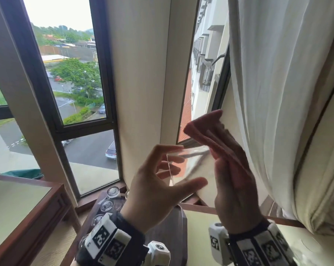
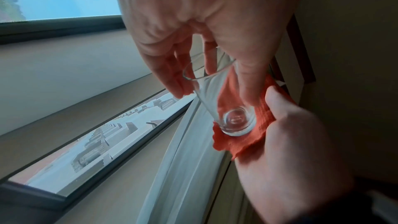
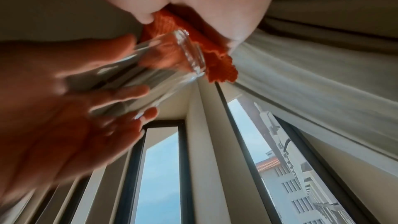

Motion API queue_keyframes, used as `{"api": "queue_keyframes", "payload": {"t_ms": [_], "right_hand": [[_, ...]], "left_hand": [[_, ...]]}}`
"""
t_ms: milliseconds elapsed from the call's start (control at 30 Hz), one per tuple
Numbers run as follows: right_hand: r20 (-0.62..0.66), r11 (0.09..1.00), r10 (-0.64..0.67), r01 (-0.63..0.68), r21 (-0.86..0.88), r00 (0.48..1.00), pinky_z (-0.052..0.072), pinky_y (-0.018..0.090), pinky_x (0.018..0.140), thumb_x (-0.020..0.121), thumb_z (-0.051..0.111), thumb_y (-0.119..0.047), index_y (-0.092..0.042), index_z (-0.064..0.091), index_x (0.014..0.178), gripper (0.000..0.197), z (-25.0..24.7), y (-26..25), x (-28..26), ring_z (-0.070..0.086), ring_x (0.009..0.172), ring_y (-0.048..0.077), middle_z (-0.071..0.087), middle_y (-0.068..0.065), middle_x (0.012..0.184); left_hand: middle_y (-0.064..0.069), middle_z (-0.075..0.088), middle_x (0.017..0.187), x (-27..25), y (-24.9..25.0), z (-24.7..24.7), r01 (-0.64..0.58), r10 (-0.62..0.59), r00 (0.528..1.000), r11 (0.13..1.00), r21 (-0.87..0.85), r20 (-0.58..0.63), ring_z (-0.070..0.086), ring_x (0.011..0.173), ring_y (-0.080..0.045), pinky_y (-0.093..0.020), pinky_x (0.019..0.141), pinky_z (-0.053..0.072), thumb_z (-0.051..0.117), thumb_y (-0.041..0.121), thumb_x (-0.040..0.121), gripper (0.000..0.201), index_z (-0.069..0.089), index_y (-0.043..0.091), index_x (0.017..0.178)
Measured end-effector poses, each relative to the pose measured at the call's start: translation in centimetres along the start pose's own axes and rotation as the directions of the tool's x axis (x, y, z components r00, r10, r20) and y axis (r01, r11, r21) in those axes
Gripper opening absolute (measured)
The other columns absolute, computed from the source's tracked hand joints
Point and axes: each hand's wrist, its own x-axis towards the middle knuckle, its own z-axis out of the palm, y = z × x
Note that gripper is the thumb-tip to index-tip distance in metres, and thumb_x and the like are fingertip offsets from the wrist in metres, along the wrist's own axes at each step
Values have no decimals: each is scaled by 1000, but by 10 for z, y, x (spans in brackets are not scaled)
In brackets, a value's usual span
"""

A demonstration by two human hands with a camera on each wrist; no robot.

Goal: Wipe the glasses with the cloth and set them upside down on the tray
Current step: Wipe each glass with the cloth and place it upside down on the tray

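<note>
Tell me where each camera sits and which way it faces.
Head: on the head, facing windows; both hands hold a drinking glass up.
Left wrist: along the left hand gripping it; right hand beyond.
Right wrist: looks up past the right hand holding the orange cloth.
All share glass and cloth.

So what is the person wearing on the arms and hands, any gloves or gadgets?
No gloves: the left hand and right hand are bare. Each wrist carries a dark strap fitted with blocky white plastic housings, the left wristband and right wristband alike. The blocks bear square black-and-white coded markers, and a small white camera pod juts from the left band. No sleeves or cables show.
</note>
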Motion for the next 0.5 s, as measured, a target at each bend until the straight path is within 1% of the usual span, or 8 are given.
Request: {"api": "queue_keyframes", "payload": {"t_ms": [100,167,200,233,267,333,400,500], "right_hand": [[-81,992,62,-70,-106,995,57,37,94,102,54,-25,-27,63,126,26,-21,0,4,73,98,18,75,3,109],[-164,965,68,-107,-241,984,55,17,68,100,56,-32,-8,58,123,33,-34,3,-2,74,67,23,75,13,81],[-243,949,85,-153,-275,966,54,11,61,101,47,-48,-5,60,119,48,-32,2,-5,74,64,20,75,11,75],[-221,935,125,-189,-299,967,54,8,64,99,39,-55,-7,62,118,56,-25,-1,-8,75,75,19,76,9,80],[-175,944,51,-105,-312,983,53,9,81,101,36,-52,-9,60,121,54,-17,-1,-13,72,96,20,78,10,94],[-50,932,-73,50,-360,996,38,19,112,107,29,-38,-19,47,146,47,-5,3,-25,51,135,17,61,9,141],[45,942,-71,82,-325,996,31,35,121,107,30,-46,-32,40,152,49,3,4,-29,37,147,10,47,-3,156],[156,839,-135,197,-507,979,28,57,121,107,37,-26,-6,37,153,50,-2,10,-24,20,154,32,22,13,166]], "left_hand": [[13,75,115,-6,-1,5,-38,39,999,999,-25,28,73,105,-16,-30,92,62,100,48,59,70,65,45,119],[9,76,117,-7,-2,9,-49,49,999,996,-80,-2,74,105,-19,-29,92,61,99,45,60,69,64,42,120],[7,76,117,-6,-2,11,-51,48,998,993,-104,-31,74,104,-20,-30,91,62,98,46,60,69,63,41,120],[6,76,116,-3,-1,11,-50,43,997,992,-118,-61,74,103,-20,-31,89,62,97,47,61,68,63,41,120],[7,76,115,0,-1,11,-46,36,996,992,-120,-85,75,102,-18,-31,88,62,96,50,61,68,62,41,119],[12,77,112,7,-1,10,-23,12,994,995,-98,-108,76,100,-13,-32,86,63,97,55,61,70,62,41,120],[16,77,109,11,-1,9,1,-9,994,998,-68,-109,76,97,-8,-32,87,64,96,55,58,72,63,40,121],[13,77,107,10,-4,8,23,-28,997,997,-68,-74,76,97,-11,-35,89,64,99,55,59,70,66,42,119]]}}
